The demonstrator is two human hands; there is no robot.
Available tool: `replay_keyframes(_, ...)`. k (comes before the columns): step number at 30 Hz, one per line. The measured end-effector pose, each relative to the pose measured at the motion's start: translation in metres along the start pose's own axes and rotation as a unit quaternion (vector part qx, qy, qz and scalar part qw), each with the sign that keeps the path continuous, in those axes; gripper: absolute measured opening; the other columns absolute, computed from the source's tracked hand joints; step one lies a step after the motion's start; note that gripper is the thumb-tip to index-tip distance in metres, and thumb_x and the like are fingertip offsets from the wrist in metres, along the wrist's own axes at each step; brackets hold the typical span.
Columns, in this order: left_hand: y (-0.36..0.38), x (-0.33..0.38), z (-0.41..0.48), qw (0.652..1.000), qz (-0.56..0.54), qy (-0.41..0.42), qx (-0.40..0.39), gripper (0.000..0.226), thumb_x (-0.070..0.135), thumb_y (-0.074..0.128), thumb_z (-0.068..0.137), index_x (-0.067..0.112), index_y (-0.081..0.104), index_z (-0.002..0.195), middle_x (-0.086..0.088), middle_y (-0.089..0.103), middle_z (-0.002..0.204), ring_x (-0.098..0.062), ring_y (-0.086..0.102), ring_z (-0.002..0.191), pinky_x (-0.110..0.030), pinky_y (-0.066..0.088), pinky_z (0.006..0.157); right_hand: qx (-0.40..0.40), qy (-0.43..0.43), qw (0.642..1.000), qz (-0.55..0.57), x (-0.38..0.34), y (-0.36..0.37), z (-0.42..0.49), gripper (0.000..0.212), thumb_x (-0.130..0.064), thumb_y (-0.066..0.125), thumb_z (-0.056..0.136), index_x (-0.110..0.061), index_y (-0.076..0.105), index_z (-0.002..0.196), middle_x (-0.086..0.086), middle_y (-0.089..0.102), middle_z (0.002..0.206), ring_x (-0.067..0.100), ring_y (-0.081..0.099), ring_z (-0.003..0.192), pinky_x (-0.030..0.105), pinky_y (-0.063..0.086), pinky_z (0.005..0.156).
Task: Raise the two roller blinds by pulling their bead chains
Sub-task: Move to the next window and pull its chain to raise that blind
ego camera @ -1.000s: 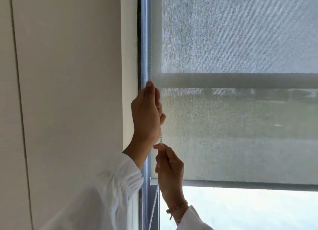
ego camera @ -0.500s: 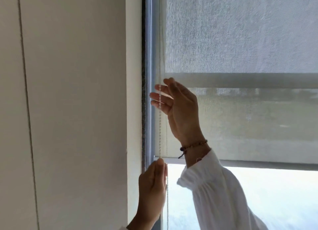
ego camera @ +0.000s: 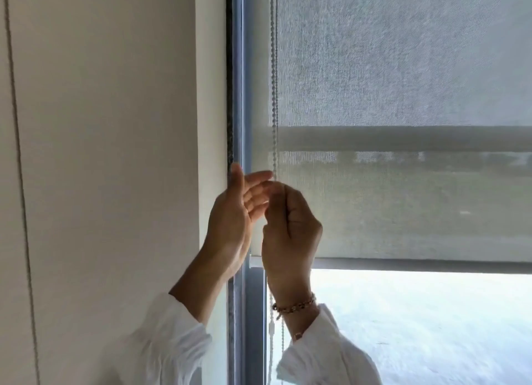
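A white bead chain [ego camera: 273, 68] hangs down the left edge of the window. My right hand [ego camera: 290, 232] is shut on the bead chain, wrist bracelet below it. My left hand [ego camera: 233, 226] is beside it on the left, held upright with fingers apart and fingertips close to the chain, holding nothing. The sheer roller blind [ego camera: 417, 212] hangs with its bottom bar [ego camera: 417, 265] at wrist height. A denser roller blind [ego camera: 403, 53] ends higher, at a bar [ego camera: 403, 138]. The chain's lower loop [ego camera: 270, 330] dangles under my right wrist.
A beige wall [ego camera: 100, 154] fills the left half, with a thin vertical seam [ego camera: 20, 183]. The blue-grey window frame [ego camera: 237, 68] runs upright between wall and blinds. Bright bare glass [ego camera: 431, 327] shows below the sheer blind.
My right hand closed on the chain and came down. My left hand let go low down and rose, open, beside it. The sheer blind's bottom bar is higher.
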State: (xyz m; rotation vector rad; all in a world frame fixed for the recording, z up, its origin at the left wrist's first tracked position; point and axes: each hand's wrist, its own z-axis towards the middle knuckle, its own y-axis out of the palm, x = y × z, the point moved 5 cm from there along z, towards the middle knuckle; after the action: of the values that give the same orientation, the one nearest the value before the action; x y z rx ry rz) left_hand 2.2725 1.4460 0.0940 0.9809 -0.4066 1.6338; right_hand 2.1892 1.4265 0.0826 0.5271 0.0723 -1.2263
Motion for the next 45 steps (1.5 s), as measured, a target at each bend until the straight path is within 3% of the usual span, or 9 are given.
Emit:
replay_keyframes(4, 0.015, 0.036, 0.022, 0.996, -0.031, 0.021, -0.080, 0.041, 0.040, 0.031, 0.095, 0.013, 0.062, 0.098, 0.001, 0.071, 0.086, -0.011, 0.068, 0.083, -0.027, 0.052, 0.086, -0.003, -0.030, 0.997, -0.070, 0.023, -0.021, -0.045, 0.024, -0.035, 0.043, 0.092, -0.022, 0.057, 0.077, -0.002, 0.051, 0.051, 0.006, 0.038, 0.042, 0.020, 0.033, 0.041)
replay_keyframes(6, 0.023, 0.040, 0.026, 0.995, -0.049, 0.013, -0.089, 0.039, 0.039, 0.034, 0.095, 0.013, 0.062, 0.095, 0.003, 0.066, 0.072, -0.008, 0.062, 0.062, -0.021, 0.052, 0.061, -0.004, -0.025, 0.996, -0.089, 0.033, -0.026, -0.066, 0.029, -0.040, 0.039, 0.094, -0.024, 0.056, 0.078, -0.004, 0.052, 0.054, 0.003, 0.039, 0.043, 0.015, 0.033, 0.042)
replay_keyframes(10, 0.024, 0.029, 0.023, 0.995, -0.045, 0.071, 0.048, 0.036, 0.034, 0.039, 0.096, 0.017, 0.056, 0.068, 0.009, 0.041, 0.038, -0.001, 0.029, 0.030, -0.013, 0.020, 0.029, -0.036, 0.003, 0.994, -0.102, 0.048, -0.023, -0.079, 0.026, -0.041, 0.041, 0.093, -0.026, 0.059, 0.081, -0.014, 0.051, 0.055, -0.006, 0.039, 0.045, 0.011, 0.031, 0.044)
replay_keyframes(16, 0.017, 0.025, 0.016, 0.983, -0.095, 0.136, 0.083, 0.043, 0.030, 0.040, 0.095, 0.021, 0.041, 0.053, 0.010, 0.030, 0.036, -0.002, 0.019, 0.030, -0.012, 0.012, 0.034, -0.092, 0.246, 0.958, 0.114, 0.077, -0.008, -0.052, 0.050, -0.059, 0.047, 0.076, -0.014, 0.065, 0.064, -0.006, 0.047, 0.045, 0.011, 0.038, 0.043, 0.025, 0.031, 0.045)
replay_keyframes(19, 0.009, 0.006, 0.007, 0.983, -0.038, 0.163, 0.073, 0.044, 0.030, 0.041, 0.095, 0.024, 0.040, 0.052, 0.010, 0.029, 0.038, -0.003, 0.020, 0.032, -0.015, 0.017, 0.034, -0.100, 0.259, 0.942, 0.189, 0.071, -0.002, -0.022, 0.057, -0.066, 0.043, 0.080, -0.015, 0.067, 0.081, -0.003, 0.066, 0.063, 0.013, 0.060, 0.060, 0.023, 0.048, 0.058)
replay_keyframes(25, -0.012, -0.046, -0.027, 0.990, 0.008, 0.102, 0.099, 0.038, 0.042, 0.050, 0.078, 0.026, 0.040, 0.046, 0.010, 0.025, 0.041, -0.004, 0.017, 0.034, -0.015, 0.017, 0.037, -0.100, 0.281, 0.898, 0.323, 0.051, 0.004, 0.020, 0.031, -0.034, 0.048, 0.080, -0.010, 0.062, 0.095, 0.002, 0.067, 0.070, 0.021, 0.064, 0.071, 0.033, 0.053, 0.072)
replay_keyframes(33, -0.028, -0.095, -0.060, 0.988, 0.068, 0.050, 0.126, 0.039, 0.042, 0.052, 0.076, 0.028, 0.038, 0.042, 0.006, 0.024, 0.039, -0.004, 0.018, 0.035, -0.016, 0.017, 0.037, -0.183, 0.258, 0.900, 0.299, 0.011, 0.047, 0.053, 0.017, -0.014, 0.043, 0.095, -0.011, 0.059, 0.089, 0.007, 0.064, 0.079, 0.015, 0.066, 0.063, 0.032, 0.056, 0.065)
replay_keyframes(39, -0.042, -0.127, -0.075, 0.985, 0.111, 0.005, 0.130, 0.062, 0.079, 0.055, 0.053, 0.018, 0.042, 0.048, 0.006, 0.029, 0.030, 0.000, 0.022, 0.028, -0.013, 0.021, 0.041, -0.098, 0.320, 0.890, 0.310, 0.030, 0.044, 0.048, 0.023, -0.014, 0.048, 0.093, -0.008, 0.064, 0.079, -0.003, 0.036, 0.051, 0.003, 0.024, 0.036, 0.016, 0.018, 0.036)
replay_keyframes(45, -0.039, -0.132, -0.067, 0.992, 0.062, -0.063, 0.092, 0.042, 0.025, 0.047, 0.093, 0.013, 0.036, 0.054, 0.008, 0.028, 0.038, -0.004, 0.022, 0.034, -0.016, 0.020, 0.038, -0.058, 0.236, 0.922, 0.301, 0.035, 0.026, 0.036, 0.024, -0.007, 0.047, 0.092, -0.008, 0.063, 0.074, -0.008, 0.028, 0.044, 0.003, 0.018, 0.036, 0.015, 0.015, 0.035)
